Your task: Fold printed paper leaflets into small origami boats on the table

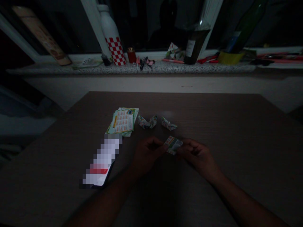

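A small folded square of printed paper (174,145) is held just above the table between my two hands. My left hand (149,154) pinches its left corner between thumb and fingers. On the opposite side, my right hand (196,154) grips the right corner the same way. Beyond them on the table stand folded paper pieces: one with two raised ends (147,122) and, to its right, a smaller boat-like one (169,124). A stack of printed calendar sheets (121,122) lies behind and left of my left hand.
Left of my left arm lies a phone (104,160) with a lit, pixelated screen. The wooden table (236,132) meets a wall below a stone window sill (156,68). A white bottle with red checks (115,41), a dark bottle (193,47) and a green bottle (246,28) stand there.
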The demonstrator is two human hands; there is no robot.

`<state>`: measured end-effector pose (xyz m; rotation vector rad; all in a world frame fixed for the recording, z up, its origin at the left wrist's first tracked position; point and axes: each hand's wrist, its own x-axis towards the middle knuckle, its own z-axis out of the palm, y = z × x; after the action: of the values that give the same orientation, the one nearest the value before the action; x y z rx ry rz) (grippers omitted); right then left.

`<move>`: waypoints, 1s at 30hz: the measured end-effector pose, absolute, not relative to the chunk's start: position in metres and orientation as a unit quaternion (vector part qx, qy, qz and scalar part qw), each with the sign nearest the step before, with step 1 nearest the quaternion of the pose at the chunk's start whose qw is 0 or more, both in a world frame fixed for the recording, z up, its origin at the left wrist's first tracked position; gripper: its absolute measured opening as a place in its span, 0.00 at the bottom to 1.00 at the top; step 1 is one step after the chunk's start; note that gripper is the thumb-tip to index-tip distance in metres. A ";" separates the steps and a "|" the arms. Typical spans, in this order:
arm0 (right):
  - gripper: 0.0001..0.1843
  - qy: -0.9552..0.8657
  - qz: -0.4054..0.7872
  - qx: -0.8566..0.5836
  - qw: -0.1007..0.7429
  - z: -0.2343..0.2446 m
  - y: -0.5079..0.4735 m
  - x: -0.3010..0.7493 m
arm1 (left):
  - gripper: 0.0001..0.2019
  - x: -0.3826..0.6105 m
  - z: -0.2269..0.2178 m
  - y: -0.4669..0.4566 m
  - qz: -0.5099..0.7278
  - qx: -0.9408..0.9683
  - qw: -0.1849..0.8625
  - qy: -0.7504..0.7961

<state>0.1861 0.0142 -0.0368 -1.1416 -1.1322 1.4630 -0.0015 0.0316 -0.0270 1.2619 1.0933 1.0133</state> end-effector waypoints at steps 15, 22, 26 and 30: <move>0.15 -0.502 0.583 -0.470 0.432 -0.035 0.012 0.184 | 0.12 0.002 -0.032 0.031 0.330 0.527 0.642 0.448; 0.13 -0.500 0.609 -0.437 0.434 -0.036 0.010 0.186 | 0.11 0.001 -0.027 0.031 0.335 0.524 0.637 0.456; 0.13 -0.520 0.596 -0.445 0.419 -0.037 0.010 0.187 | 0.11 0.001 -0.025 0.031 0.336 0.515 0.651 0.446; 0.13 -0.528 0.566 -0.464 0.432 -0.036 0.010 0.186 | 0.10 0.000 -0.025 0.031 0.311 0.528 0.650 0.449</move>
<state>0.1865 0.0100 -0.0359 -1.1556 -1.3167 1.4102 -0.0003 0.0313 -0.0252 1.2001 1.0193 0.7068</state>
